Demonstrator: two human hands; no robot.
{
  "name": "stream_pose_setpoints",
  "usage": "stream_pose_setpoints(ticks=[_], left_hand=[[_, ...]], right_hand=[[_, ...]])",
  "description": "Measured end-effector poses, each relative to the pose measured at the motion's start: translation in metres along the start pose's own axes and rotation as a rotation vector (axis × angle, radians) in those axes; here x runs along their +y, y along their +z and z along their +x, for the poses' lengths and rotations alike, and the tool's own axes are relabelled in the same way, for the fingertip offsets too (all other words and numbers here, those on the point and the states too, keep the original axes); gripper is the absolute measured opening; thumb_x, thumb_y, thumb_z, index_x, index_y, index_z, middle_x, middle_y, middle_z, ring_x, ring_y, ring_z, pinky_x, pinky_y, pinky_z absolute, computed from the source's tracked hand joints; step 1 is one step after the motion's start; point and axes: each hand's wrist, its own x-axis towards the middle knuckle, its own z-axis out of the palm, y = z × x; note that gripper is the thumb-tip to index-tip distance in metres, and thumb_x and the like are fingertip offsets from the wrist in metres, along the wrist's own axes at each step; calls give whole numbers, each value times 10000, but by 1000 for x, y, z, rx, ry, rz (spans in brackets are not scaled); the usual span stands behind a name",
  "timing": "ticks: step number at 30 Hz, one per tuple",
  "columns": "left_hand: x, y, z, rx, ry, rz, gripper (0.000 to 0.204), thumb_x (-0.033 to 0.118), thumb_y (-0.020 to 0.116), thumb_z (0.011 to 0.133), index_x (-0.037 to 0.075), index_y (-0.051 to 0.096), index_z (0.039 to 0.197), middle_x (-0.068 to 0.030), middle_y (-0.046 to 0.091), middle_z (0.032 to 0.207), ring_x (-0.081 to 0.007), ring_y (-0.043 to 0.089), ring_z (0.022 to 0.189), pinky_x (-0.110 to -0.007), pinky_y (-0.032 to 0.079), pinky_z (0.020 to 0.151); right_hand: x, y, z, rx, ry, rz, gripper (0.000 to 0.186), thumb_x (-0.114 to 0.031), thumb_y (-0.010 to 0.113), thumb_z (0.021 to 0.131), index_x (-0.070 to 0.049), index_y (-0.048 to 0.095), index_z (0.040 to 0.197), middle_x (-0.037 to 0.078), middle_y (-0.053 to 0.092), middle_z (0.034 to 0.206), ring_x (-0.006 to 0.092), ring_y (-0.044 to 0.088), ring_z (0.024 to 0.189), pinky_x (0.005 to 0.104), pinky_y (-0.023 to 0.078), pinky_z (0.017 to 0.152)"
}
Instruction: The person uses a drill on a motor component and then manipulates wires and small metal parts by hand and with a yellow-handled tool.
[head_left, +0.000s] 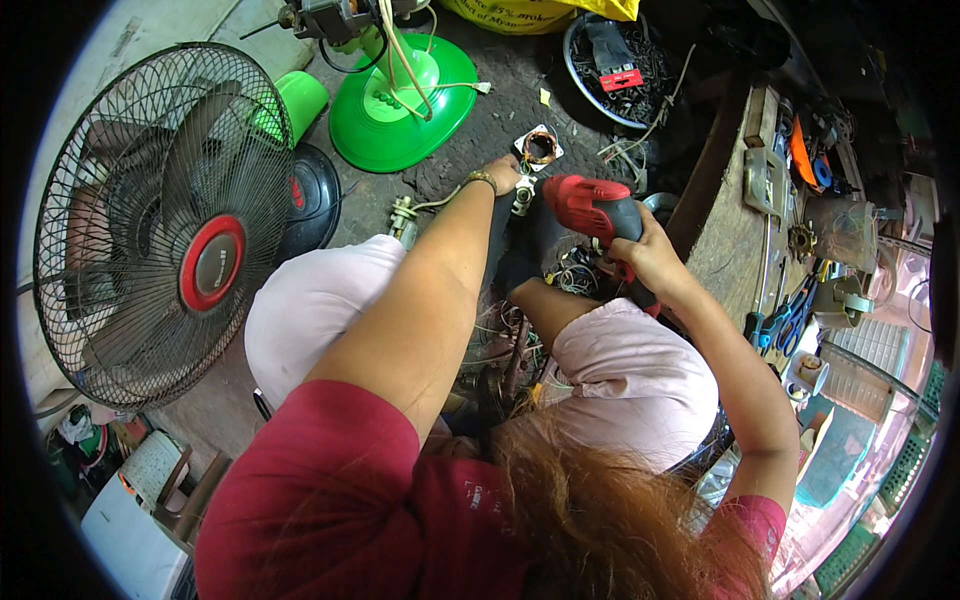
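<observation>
I look down over my own pink-clad knees and long reddish hair at a cluttered workshop floor. My right hand [650, 255] has its grip closed around the handle of a red and black power drill [590, 210], whose nose points left, just above the floor between my knees. My left hand [503, 175], a bracelet on its wrist, reaches forward and pinches a small pale metal part [522, 195] right at the drill's tip; the grip looks closed on it, though the fingers are partly hidden. Just beyond that hand a copper-wound motor coil [540, 147] lies on the floor. Farther off stands a round green fan base [400, 105] with a cable draped over it. At my left a standing fan [160, 220] with a black wire cage and red hub faces me. To my right runs a wooden desk [725, 230] carrying blue-handled scissors [790, 320] and other tools.
</observation>
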Motion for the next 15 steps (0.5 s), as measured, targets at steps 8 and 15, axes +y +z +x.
stream_pose_setpoints(ticks=[8,15], left_hand=[[8,4,-5,-1,-6,1,300,257,597,864,140,568,1139,-147,621,1165,-308,564,1125,-402,413,974],[9,-1,-9,-5,0,2,311,250,597,864,137,563,1152,-149,615,1182,-307,562,1131,-398,413,976]], right_hand=[[8,-3,0,-19,-36,-18,674,-51,618,717,20,392,1349,65,601,794,115,544,621,240,446,574],[2,-1,-5,10,-28,87,676,-42,607,720,64,368,1344,57,598,787,107,533,612,238,440,567]])
